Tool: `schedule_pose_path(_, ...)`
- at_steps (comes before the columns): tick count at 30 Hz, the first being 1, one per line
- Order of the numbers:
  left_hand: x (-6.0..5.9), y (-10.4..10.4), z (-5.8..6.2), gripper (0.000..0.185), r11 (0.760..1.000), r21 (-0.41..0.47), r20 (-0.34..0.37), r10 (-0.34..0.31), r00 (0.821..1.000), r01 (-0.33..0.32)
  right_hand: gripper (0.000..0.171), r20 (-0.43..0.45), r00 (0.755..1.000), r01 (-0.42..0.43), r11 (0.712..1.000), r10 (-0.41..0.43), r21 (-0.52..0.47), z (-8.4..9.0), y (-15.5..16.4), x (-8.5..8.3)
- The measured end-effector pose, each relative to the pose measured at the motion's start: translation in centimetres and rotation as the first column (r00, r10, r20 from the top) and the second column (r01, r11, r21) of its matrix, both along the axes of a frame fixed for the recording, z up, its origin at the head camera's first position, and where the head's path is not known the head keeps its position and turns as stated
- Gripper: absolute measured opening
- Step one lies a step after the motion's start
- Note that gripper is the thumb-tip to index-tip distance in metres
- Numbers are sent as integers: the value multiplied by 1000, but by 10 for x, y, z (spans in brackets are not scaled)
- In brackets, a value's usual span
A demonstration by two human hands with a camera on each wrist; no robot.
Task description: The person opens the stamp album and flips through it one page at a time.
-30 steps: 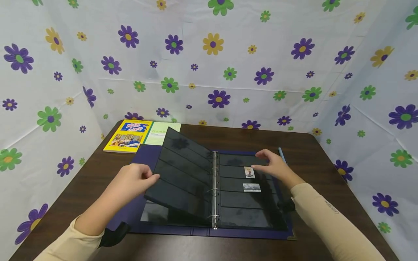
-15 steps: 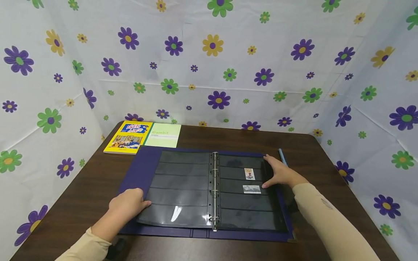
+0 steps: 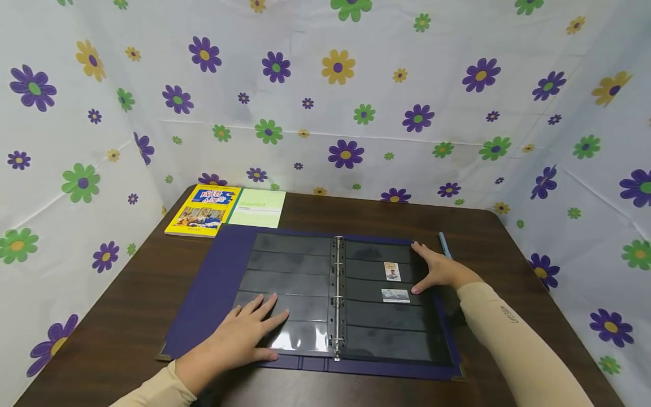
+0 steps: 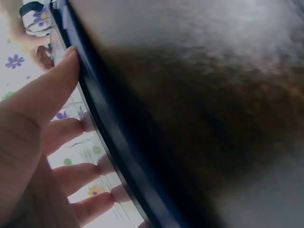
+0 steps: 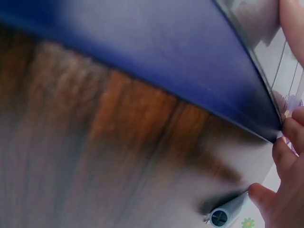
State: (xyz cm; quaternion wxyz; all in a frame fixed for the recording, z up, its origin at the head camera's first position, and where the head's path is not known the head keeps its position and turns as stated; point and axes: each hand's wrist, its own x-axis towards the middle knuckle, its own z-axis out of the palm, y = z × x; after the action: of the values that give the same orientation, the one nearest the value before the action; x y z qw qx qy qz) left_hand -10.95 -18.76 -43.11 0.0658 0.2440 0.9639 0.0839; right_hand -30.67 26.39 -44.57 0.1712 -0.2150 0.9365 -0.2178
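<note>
A dark blue ring-binder stamp album (image 3: 203, 299) lies spread out on the table, with black strip-pocket pages on both sides of its metal rings (image 3: 338, 282). My left hand (image 3: 236, 338) rests on the lower part of the left page (image 3: 292, 280), fingers spread and straight. On the right page (image 3: 386, 339) are two small stamps: an upright colored one (image 3: 392, 271) and a grey landscape one (image 3: 395, 295) below it. My right hand (image 3: 441, 271) lies over that page's outer edge, its thumb tip beside the grey stamp and its fingers extended toward the upper corner.
Beyond the album's top left corner lie a yellow book (image 3: 200, 212) and a pale green Gambit notepad (image 3: 258, 208). A light blue pen (image 3: 445, 244) lies just past my right hand. Flower-printed cloth (image 3: 305, 147) walls in the dark wooden table (image 3: 407, 212).
The raised black page has come down flat on the left side. My left hand has let go of its edge and moved right onto it. My right hand has shifted slightly down the page edge.
</note>
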Motion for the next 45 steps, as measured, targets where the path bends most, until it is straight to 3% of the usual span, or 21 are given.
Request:
schedule_pose_path(6,1,3,-1,76,999,-50,-10,18,1000,-19,125,-3,1000,-8,1000,8,10,1,-3,1)
schedule_pose_path(12,1,5,0,76,998,-56,16,38,999,-37,120,-66,998,4,1000,-5,-2,4,-4,7)
schedule_pose_path(18,1,5,0,76,998,-46,28,40,999,-39,121,-20,997,73,983,-78,-167,11,-3,18)
schedule_pose_path(21,1,5,0,76,998,-41,25,41,999,-40,120,32,988,154,952,-151,-266,19,-2,26)
schedule_pose_path(24,1,4,0,76,998,-41,24,41,999,-40,110,118,965,260,895,-233,-362,24,1,35)
schedule_pose_path(27,1,4,1,76,998,-36,26,42,999,-42,93,228,939,335,831,-257,-443,25,5,47)
schedule_pose_path(29,1,5,2,76,999,-32,28,43,999,-42,82,286,926,360,807,-246,-469,23,7,56)
schedule_pose_path(34,2,4,3,76,998,-39,24,48,999,-47,70,411,880,430,768,-238,-475,17,7,77)
schedule_pose_path(37,2,3,3,76,998,-41,15,52,999,-51,50,437,861,470,739,-262,-482,15,5,85)
schedule_pose_path(40,1,3,3,75,998,-37,9,48,999,-47,30,421,866,470,727,-270,-500,20,4,89)
schedule_pose_path(45,1,4,3,75,998,-41,27,45,999,-44,35,371,883,455,723,-288,-521,42,-1,92)
